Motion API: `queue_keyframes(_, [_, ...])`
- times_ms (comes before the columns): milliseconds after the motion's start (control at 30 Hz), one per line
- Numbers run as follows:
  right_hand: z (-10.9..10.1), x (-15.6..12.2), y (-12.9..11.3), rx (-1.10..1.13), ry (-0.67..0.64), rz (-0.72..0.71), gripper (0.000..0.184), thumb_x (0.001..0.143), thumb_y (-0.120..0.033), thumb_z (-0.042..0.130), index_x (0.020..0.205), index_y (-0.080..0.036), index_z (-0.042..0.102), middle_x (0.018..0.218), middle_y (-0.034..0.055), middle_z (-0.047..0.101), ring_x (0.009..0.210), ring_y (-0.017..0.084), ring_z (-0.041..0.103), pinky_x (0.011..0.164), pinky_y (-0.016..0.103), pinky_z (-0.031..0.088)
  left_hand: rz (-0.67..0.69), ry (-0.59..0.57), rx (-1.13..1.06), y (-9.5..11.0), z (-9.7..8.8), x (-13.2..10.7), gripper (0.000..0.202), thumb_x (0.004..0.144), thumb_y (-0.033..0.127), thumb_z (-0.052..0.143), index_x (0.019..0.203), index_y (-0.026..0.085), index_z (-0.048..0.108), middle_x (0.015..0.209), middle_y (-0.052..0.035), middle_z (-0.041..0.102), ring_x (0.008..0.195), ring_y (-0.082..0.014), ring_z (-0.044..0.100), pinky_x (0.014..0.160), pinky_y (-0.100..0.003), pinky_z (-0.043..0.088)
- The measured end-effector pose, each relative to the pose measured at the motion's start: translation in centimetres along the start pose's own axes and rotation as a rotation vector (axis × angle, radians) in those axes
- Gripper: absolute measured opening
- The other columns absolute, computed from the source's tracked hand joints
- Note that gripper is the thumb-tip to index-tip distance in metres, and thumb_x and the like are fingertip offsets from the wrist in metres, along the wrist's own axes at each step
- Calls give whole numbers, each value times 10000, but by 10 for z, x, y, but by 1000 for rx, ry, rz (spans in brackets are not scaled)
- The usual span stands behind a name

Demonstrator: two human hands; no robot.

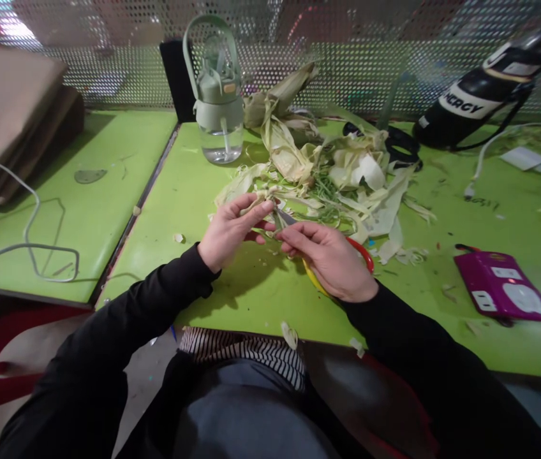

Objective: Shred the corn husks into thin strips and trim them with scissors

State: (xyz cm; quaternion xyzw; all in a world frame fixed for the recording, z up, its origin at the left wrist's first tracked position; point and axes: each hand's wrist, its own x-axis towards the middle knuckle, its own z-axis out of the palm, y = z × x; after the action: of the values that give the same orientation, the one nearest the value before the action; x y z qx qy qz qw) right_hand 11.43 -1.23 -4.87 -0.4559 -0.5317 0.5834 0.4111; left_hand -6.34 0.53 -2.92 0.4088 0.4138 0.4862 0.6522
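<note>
My left hand (233,231) pinches a small bundle of pale corn husk strips (265,194) between thumb and fingers. My right hand (330,260) is closed around scissors (365,253) with red and yellow handles. A grey blade runs up from the right fingers to the husk strips, and the right thumb and forefinger are close to the strip ends. Behind both hands spreads a heap of dry corn husks (292,159), with thin green shreds (328,188) among them.
A green water bottle (219,95) stands at the back, and a black bottle (474,102) leans against the mesh screen (356,70). At right lie a purple power socket (504,285) and a white charger (523,158). Brown paper bags (9,108) and a grey cable (31,245) occupy the left.
</note>
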Motion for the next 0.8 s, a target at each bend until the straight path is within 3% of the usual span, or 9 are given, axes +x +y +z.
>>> queue_keyframes(100, [4,-4,-4,-193,-5,-77,351,878,-546,695,795,-205,698,708,4,689,649,137,592,658,290,479,-55,7,-43,1,2,1,28,969,162,606,945,150,612,922,-5,741,637,-30,685,541,-114,517])
queue_keyframes(267, [7,-14,-9,-643,-58,-285,290,981,-387,576,751,-218,627,669,6,659,614,155,573,614,311,422,-83,98,-154,7,0,4,131,1024,131,507,901,166,535,780,32,719,624,-20,691,660,-111,567])
queue_keyframes(333, [6,-17,-9,-607,-92,-365,324,993,-367,547,714,-222,624,652,1,634,606,151,568,623,317,434,-77,126,-188,11,-3,5,160,1033,123,484,883,170,517,766,34,718,613,-17,688,667,-107,571])
queue_keyframes(400, [4,-17,-10,-456,-14,-422,356,999,-404,542,700,-229,625,655,-6,607,610,144,557,623,312,453,-76,115,-209,12,-5,5,165,1034,124,482,880,169,519,777,26,728,624,-19,696,674,-107,576])
queue_keyframes(500, [3,-12,-10,-225,124,-327,223,954,-462,628,960,-249,692,834,1,667,661,135,571,611,293,497,-121,27,-193,7,-4,2,126,1024,137,512,911,162,561,810,14,740,656,-32,716,681,-117,584])
queue_keyframes(600, [4,-6,-8,-109,5,-111,383,903,-495,692,1191,-243,668,978,28,712,715,138,621,631,294,547,-165,-48,-164,-1,-1,0,92,989,165,591,897,162,581,787,21,723,661,-45,717,682,-135,588])
queue_keyframes(667, [3,-4,-7,-102,-38,-53,375,883,-521,708,1099,-213,703,859,13,701,667,122,599,604,270,526,-148,-64,-155,-5,0,-1,109,962,185,640,877,165,575,778,28,716,656,-45,707,690,-145,589])
queue_keyframes(800, [0,-5,-10,-224,-25,-70,336,857,-522,736,834,-190,694,677,-21,637,548,87,503,513,234,433,-91,-80,-117,-7,-1,-2,107,952,220,658,889,164,594,827,17,740,663,-38,696,636,-126,555])
